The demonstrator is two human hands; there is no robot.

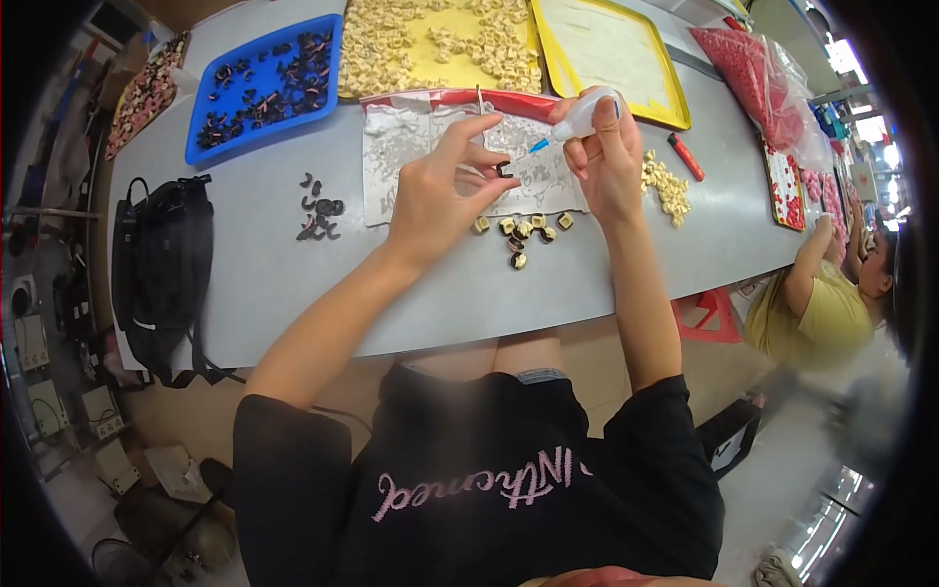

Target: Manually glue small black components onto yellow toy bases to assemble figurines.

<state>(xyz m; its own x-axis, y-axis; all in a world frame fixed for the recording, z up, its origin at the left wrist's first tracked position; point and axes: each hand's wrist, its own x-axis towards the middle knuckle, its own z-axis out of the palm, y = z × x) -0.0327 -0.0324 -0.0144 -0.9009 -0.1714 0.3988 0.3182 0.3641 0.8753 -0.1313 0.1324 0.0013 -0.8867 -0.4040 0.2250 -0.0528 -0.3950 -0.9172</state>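
Between the fingertips of my left hand point(440, 191) is a small black curved piece point(505, 169). My right hand point(611, 166) grips a translucent squeeze bottle point(579, 119) with a blue needle tip point(539, 145). That tip points down and left toward the black piece, a short way from it. Beneath both hands lies a stained white sheet point(391, 161) with a red strip along its far edge. Several joined black-and-cream pieces point(518, 260) sit at its near edge. Loose black pieces point(320, 208) lie left of the sheet, small cream pieces point(667, 188) right of it.
A blue tray point(208, 122) of black pieces stands far left. Behind the sheet are a yellow tray point(445, 47) of cream pieces and another yellow-rimmed tray point(616, 59). A black bag point(161, 274) occupies the table's left end. A red-handled tool point(688, 158) lies right. Another person point(817, 303) sits at right.
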